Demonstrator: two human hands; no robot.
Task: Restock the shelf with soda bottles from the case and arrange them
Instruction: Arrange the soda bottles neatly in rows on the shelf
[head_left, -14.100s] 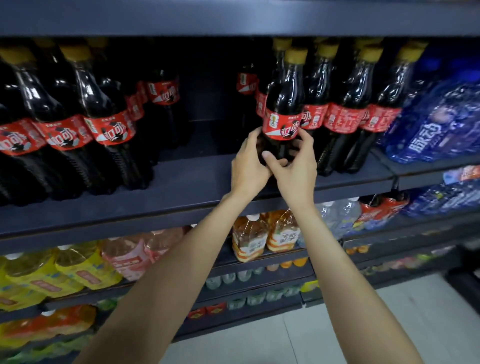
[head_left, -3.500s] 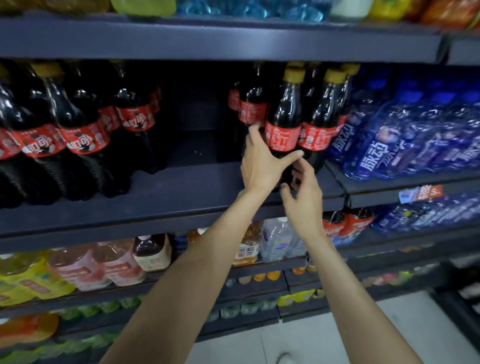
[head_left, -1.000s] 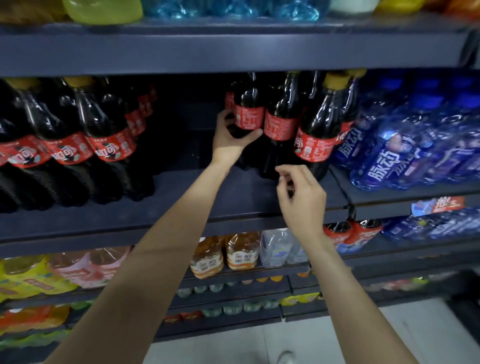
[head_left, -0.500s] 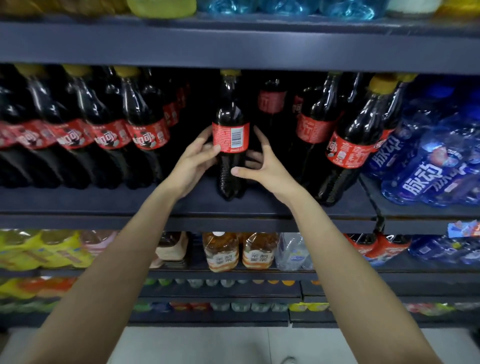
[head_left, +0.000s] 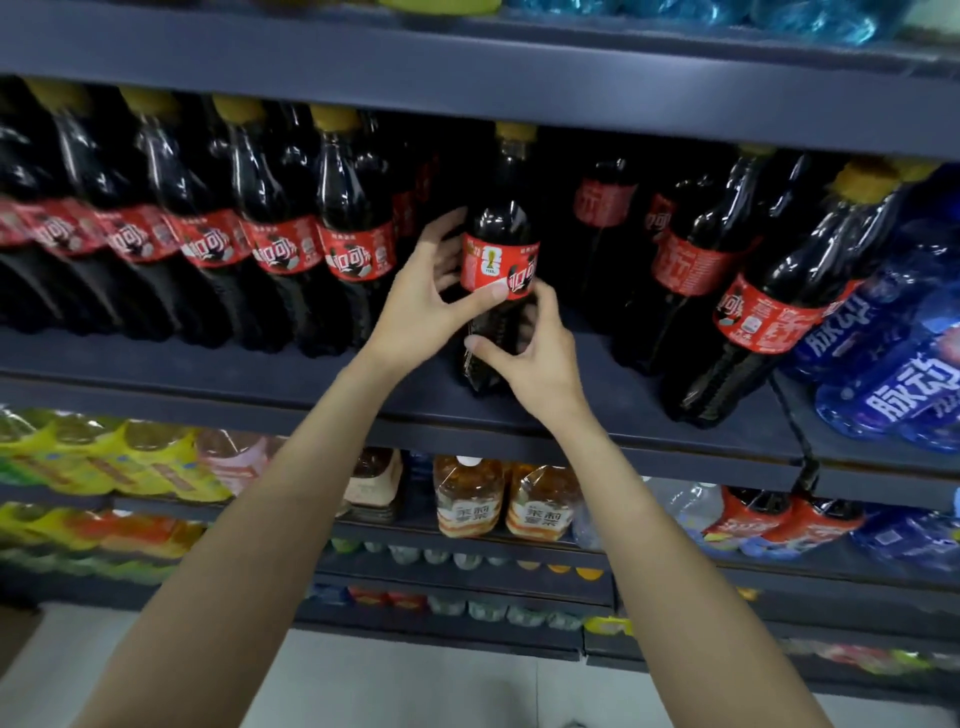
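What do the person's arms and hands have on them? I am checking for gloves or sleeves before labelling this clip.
Nothing worn shows. The left hand and right hand are bare, without gloves, rings or watch. Both forearms are bare to the frame's bottom edge; no sleeve is visible.

At frame centre the bottle stands in a gap on the shelf, hemmed on the left by a tight cola row and on the right by leaning colas, with dark open shelf behind it and the upper shelf board close overhead.
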